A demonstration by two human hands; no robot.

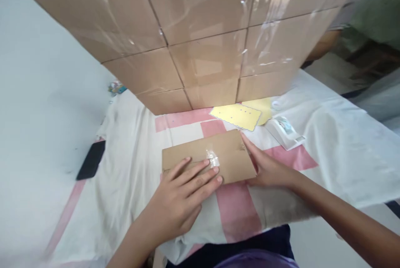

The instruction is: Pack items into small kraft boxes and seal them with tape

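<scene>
A flat brown cardboard packet lies on a white cloth with pink stripes. A strip of clear tape is stuck across its near edge. My left hand rests on the packet's near left part, fingers stretched out flat, fingertips beside the tape. My right hand lies along the packet's right edge, fingers extended and pressed against its side. Neither hand holds anything.
A tall stack of taped cardboard boxes stands just behind the packet. Yellow sheets and a white tape dispenser lie to the right. A black phone rests at the cloth's left edge. The cloth-covered table extends right.
</scene>
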